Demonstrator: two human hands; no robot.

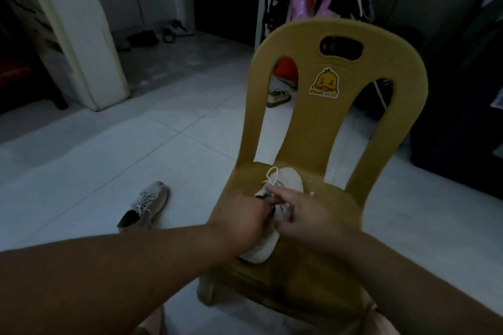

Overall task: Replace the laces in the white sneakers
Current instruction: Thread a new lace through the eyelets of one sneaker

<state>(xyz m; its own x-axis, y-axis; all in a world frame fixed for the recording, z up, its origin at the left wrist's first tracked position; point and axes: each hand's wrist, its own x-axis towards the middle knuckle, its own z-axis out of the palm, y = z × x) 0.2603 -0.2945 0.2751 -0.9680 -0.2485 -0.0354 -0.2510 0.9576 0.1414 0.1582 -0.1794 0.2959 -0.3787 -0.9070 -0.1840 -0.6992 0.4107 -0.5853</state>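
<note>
On the chair (330, 128), we seem to unlace a sneaker (291, 181): L hand (241, 219) grips it, R hand (303, 216) pinches the lace (272, 174) (mate (145, 205) on floor (81, 166)). Next: pull thru eyelets.

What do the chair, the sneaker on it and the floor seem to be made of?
Chair: moulded plastic, tan, slightly glossy; it looks like one seamless piece with cut-out openings.
Sneaker: probably knit or canvas fabric, matte off-white, with a smoother sole edge; the dim light leaves it open.
Floor: pale glazed tiles, judging by the straight grout lines and soft sheen.
</note>
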